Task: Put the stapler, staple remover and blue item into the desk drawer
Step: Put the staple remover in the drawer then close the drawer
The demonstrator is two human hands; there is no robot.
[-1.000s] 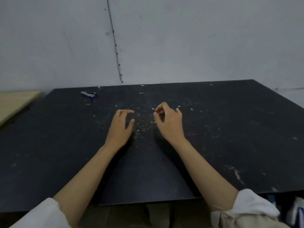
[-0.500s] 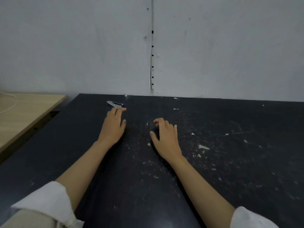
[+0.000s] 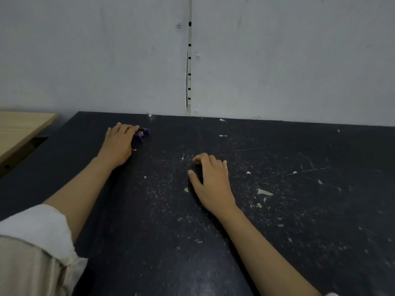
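Purple-handled metal staple remover (image 3: 142, 133) lies near the dark scuffed surface's (image 3: 277, 210) far edge, left hand's (image 3: 119, 144) grip closed around it; right hand (image 3: 211, 184) rests spread, holding nothing.

Grey panel wall (image 3: 277, 60) — black scuffed desk (image 3: 299, 189), wood table (image 3: 19, 127) adj.

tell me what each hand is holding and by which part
The left hand closes on the staple remover near the desk's far edge; the exact grip point is hidden. The right hand holds nothing.
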